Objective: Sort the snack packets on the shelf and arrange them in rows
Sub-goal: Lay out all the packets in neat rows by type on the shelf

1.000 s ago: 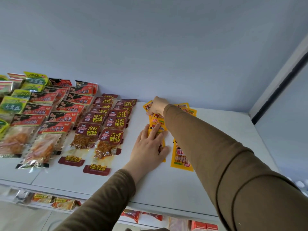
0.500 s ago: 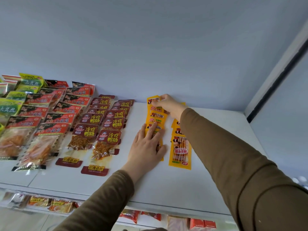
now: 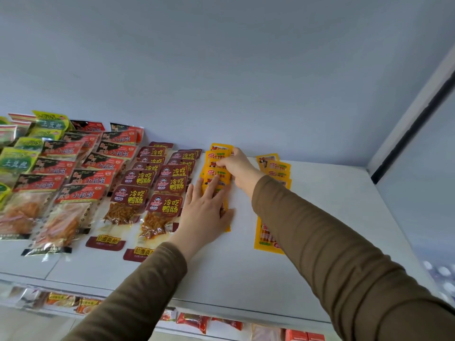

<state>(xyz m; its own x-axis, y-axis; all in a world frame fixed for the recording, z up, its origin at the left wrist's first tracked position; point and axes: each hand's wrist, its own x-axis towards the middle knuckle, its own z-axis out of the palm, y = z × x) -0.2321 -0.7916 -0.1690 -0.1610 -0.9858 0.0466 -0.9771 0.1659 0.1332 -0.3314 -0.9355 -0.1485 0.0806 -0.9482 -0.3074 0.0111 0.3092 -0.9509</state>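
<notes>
On the white shelf (image 3: 332, 217), snack packets lie in overlapping rows. A row of yellow packets (image 3: 218, 156) runs from the back wall toward me. My left hand (image 3: 205, 210) lies flat on the near end of this row, fingers straight. My right hand (image 3: 237, 168) reaches to the far end, fingertips curled onto the upper yellow packets. A second yellow row (image 3: 275, 168) lies to the right, partly hidden by my right sleeve. Dark red packets (image 3: 172, 183) fill two rows left of my hands.
Red-and-black packets (image 3: 81, 178) and green packets (image 3: 17, 161) cover the shelf's left part. The back wall stands just behind the rows. Bare shelf stretches right to a side wall (image 3: 418, 156). A lower shelf (image 3: 197, 321) with more packets shows beneath the front edge.
My right hand drew back from the wall onto the far end of the left yellow row. The left hand stayed flat on that row. The view shifted slightly.
</notes>
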